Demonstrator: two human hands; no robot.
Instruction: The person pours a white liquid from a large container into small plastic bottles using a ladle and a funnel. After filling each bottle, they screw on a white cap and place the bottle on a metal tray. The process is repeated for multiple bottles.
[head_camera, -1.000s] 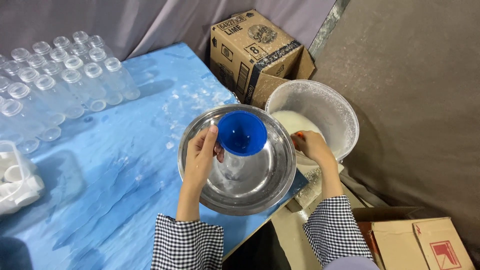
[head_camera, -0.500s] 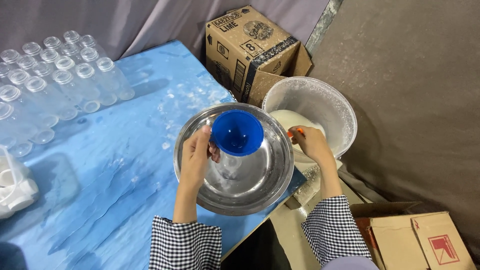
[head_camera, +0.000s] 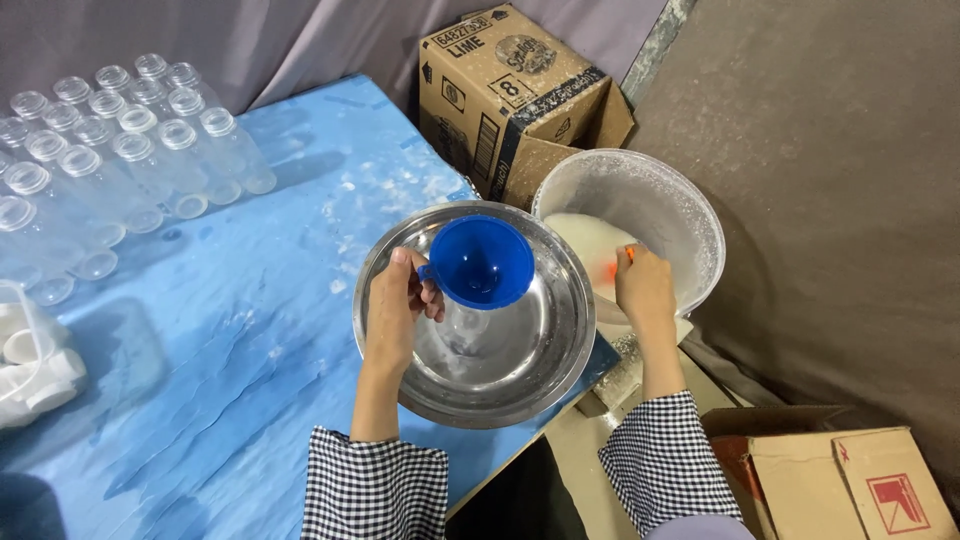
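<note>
A blue funnel (head_camera: 481, 260) sits in the mouth of a clear bottle standing inside a steel bowl (head_camera: 540, 350) at the edge of the blue table. My left hand (head_camera: 395, 305) grips the funnel's small handle and the bottle beneath it. Beside the table stands a white bucket (head_camera: 670, 205) holding white powder (head_camera: 590, 245). My right hand (head_camera: 645, 290) reaches into the bucket and is closed around an orange scoop (head_camera: 612, 268), of which only a small part shows.
Several empty clear bottles (head_camera: 110, 150) stand in rows at the table's far left. A bag of white caps (head_camera: 30, 360) lies at the left edge. An open cardboard box (head_camera: 510, 95) stands behind the bucket, and another box (head_camera: 850, 480) sits at the lower right.
My right hand has dipped a little deeper into the bucket's powder. My left hand stays on the funnel and bottle.
</note>
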